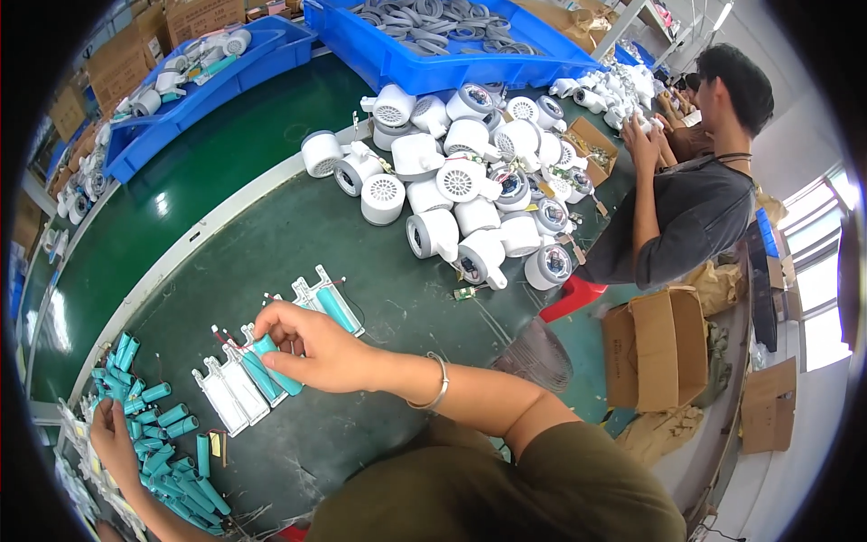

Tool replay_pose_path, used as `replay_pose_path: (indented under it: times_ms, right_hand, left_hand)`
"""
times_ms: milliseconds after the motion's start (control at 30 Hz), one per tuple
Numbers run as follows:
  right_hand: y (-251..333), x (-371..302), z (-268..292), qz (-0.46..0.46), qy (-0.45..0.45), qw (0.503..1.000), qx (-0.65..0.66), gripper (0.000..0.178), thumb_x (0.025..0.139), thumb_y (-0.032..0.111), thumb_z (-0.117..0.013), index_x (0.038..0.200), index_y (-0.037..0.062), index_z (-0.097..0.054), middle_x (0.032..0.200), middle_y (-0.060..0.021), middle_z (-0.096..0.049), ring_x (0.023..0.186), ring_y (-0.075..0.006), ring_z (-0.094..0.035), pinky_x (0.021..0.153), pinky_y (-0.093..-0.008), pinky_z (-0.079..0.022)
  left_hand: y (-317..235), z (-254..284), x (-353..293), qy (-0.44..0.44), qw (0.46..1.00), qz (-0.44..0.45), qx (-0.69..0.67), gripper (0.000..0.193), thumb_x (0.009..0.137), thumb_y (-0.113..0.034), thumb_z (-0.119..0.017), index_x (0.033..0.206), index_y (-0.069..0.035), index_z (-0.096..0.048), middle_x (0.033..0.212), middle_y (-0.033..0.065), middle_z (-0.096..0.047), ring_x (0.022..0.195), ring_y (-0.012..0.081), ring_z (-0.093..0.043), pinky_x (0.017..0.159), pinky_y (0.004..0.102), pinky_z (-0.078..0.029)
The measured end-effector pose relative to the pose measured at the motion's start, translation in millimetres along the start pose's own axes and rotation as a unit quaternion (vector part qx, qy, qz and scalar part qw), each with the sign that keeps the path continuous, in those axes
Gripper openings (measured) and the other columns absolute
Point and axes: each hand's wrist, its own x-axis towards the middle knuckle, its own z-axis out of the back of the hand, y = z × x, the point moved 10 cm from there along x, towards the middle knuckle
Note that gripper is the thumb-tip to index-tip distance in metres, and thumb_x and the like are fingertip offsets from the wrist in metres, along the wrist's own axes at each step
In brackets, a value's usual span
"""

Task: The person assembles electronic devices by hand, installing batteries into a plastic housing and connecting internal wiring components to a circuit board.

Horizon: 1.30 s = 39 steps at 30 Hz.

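Observation:
My right hand [316,348] is closed, thumb and fingers pinching the upper end of a teal cylindrical battery cell [287,381] at a row of white plastic handle shells [219,397]. Another teal cell [260,372] lies in a shell just left of it. Right of the hand, one more shell holds a teal cell [336,310] with thin wires. At the far left, my left hand [115,443] has its fingertips closed around a cell at the edge of a heap of loose teal battery cells [181,483]; the fingers partly hide it.
White round-headed housings [461,179] are heaped on the green table [379,271]. Behind are a blue bin of grey rings [452,68] and a blue tray of white parts [203,81]. A co-worker [695,199] sits at the right near an open carton [655,352].

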Motion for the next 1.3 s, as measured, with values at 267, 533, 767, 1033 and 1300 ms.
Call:
replay_pose_path:
  times_ms: [267,533,767,1033,1300]
  right_hand:
    - [-8,-3,-13,-0.031,0.036,0.992,0.114,0.024,0.082,0.004,-0.055,0.105,0.0011,-0.049,0.068,-0.0006,-0.049,0.065,-0.0067,-0.047,0.061,-0.0236,-0.042]
    - [7,-13,-49,-0.1,0.17,0.977,0.086,0.03,0.083,-0.002,-0.054,0.112,-0.0006,-0.05,0.098,-0.009,-0.052,0.076,-0.0126,-0.057,0.066,-0.0254,-0.049]
    - [22,-25,-38,0.087,0.103,0.991,-0.006,0.042,0.08,0.006,-0.06,0.12,0.0015,-0.048,0.115,-0.0118,-0.048,0.089,-0.0216,-0.058,0.07,-0.0276,-0.05]
    - [16,-23,-20,0.102,-0.047,0.991,-0.071,0.019,0.086,0.009,-0.055,0.101,-0.001,-0.06,0.093,-0.0108,-0.059,0.078,-0.0203,-0.059,0.065,-0.0296,-0.049]
    - [8,-15,-43,0.038,0.017,0.993,-0.111,0.017,0.081,0.01,-0.061,0.093,-0.0005,-0.063,0.082,-0.0101,-0.061,0.071,-0.0182,-0.059,0.062,-0.0274,-0.048]
  left_hand:
    - [-52,50,-42,-0.18,0.934,0.001,0.308,0.044,0.09,-0.031,-0.049,0.12,0.001,-0.049,0.116,0.0188,-0.055,0.106,0.029,-0.054,0.088,0.036,-0.042]
    - [-192,-149,-121,0.295,0.799,0.01,-0.523,0.048,0.091,-0.03,-0.049,0.12,0.008,-0.044,0.094,0.0133,-0.061,0.08,0.0178,-0.061,0.075,0.0273,-0.047]
    - [-180,-147,-113,0.132,0.889,0.031,-0.437,0.04,0.082,0.0,-0.056,0.12,0.006,-0.045,0.086,0.0065,-0.061,0.073,0.0094,-0.058,0.064,0.0207,-0.046]
    - [-186,-144,-120,0.105,0.894,-0.032,-0.435,0.036,0.083,-0.002,-0.058,0.116,0.007,-0.047,0.085,0.0113,-0.062,0.074,0.0142,-0.062,0.067,0.0234,-0.05]
    - [-163,-137,-129,0.105,0.905,0.007,-0.412,0.03,0.081,0.0,-0.059,0.107,0.003,-0.044,0.087,0.0116,-0.061,0.076,0.0157,-0.062,0.07,0.0248,-0.05]
